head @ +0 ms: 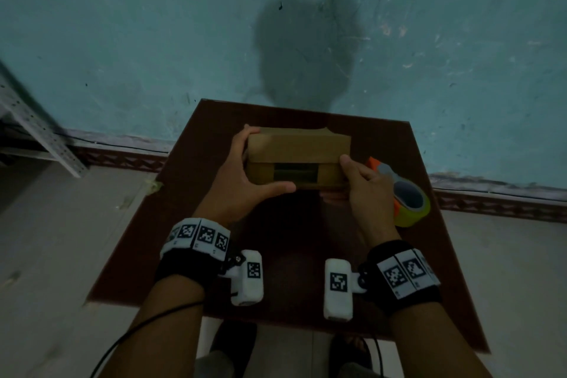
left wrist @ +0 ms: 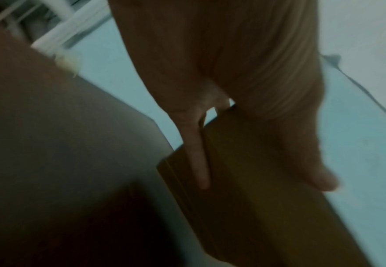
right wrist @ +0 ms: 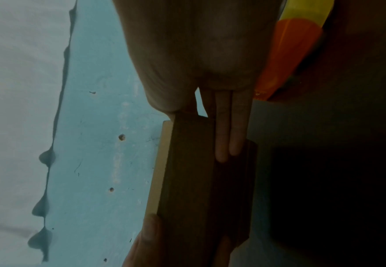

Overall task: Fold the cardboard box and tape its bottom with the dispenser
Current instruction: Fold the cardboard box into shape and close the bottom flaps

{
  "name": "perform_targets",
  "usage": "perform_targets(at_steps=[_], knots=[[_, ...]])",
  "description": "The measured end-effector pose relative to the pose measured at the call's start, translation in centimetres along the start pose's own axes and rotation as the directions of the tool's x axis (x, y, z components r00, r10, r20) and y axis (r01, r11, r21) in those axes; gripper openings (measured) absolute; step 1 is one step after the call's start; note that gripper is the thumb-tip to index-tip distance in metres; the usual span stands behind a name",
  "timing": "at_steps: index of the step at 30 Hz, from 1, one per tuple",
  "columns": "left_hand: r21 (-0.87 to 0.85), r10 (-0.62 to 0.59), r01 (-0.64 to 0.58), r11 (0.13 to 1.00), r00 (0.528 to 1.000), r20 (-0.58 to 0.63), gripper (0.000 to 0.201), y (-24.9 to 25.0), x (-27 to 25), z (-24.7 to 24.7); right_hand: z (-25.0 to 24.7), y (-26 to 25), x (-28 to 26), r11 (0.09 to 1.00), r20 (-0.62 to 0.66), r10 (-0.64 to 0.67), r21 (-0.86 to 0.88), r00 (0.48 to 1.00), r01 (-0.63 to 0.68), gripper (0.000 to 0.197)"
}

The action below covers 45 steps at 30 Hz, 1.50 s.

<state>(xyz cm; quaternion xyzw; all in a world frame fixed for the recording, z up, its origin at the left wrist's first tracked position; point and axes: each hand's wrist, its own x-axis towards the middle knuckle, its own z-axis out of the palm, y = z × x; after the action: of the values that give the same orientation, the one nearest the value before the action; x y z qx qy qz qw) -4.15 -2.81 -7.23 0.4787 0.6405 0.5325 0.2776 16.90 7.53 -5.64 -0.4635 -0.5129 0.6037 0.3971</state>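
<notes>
- Head view: the left hand [head: 245, 176] clasps the left end of the box [head: 299, 147], fingers wrapped over the far top corner and thumb stretched along the near lower edge.
- The right hand [head: 363, 184] grips the right end, thumb tip on the top near corner, fingers curled under and hidden.
- The box, brown and oblong, sits between both hands over the middle of the dark red-brown surface [head: 214, 255]; whether it rests on it cannot be told. Its near face shows two short flaps with a dark gap between them.
- The dispenser [head: 405, 193], orange with a yellow tape roll, lies on the surface just beside the right hand.
- Left wrist view (blurred): the left hand [left wrist: 244, 90] holds the box [left wrist: 267, 189]; one of its fingers [left wrist: 197, 153] lies straight along one face, the thumb along the opposite side.
- Right wrist view: the right hand [right wrist: 198, 63] holds the box [right wrist: 191, 180] endwise, its fingers [right wrist: 237, 135] flat and together on one face, thumb on the other side.
- The dispenser [right wrist: 285, 54] shows behind the hand; left-hand fingers touch the box's far end.
</notes>
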Motion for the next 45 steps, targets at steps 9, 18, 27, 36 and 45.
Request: perform_targets(at_steps=[9,18,27,36,45], knots=[[0.019,0.067,-0.065,0.998,0.949,-0.308,0.079,-0.1,0.4,0.8,1.9,0.0,-0.5,0.998,0.019,0.049,0.040,0.999,-0.050,0.038],[0.266,0.303,-0.248,0.932,0.934,-0.191,0.065,0.2,0.2,2.4,1.8,1.0,0.6,0.917,0.098,0.234,0.309,0.967,-0.253,0.046],[0.409,0.527,-0.489,0.771,0.849,0.021,0.051,1.8,-0.9,7.4,2.0,2.5,1.6,0.607,0.305,0.275,0.680,0.912,-0.411,0.083],[0.204,0.427,-0.434,0.877,0.901,0.079,0.069,3.7,-1.4,7.2,0.6,2.0,2.1,0.562,0.234,0.347,0.723,0.908,-0.401,0.076],[0.338,0.401,-0.308,0.889,0.881,-0.252,0.062,3.3,-0.7,6.9,0.4,1.8,2.0,0.674,0.250,0.325,0.616,0.912,-0.408,0.070]])
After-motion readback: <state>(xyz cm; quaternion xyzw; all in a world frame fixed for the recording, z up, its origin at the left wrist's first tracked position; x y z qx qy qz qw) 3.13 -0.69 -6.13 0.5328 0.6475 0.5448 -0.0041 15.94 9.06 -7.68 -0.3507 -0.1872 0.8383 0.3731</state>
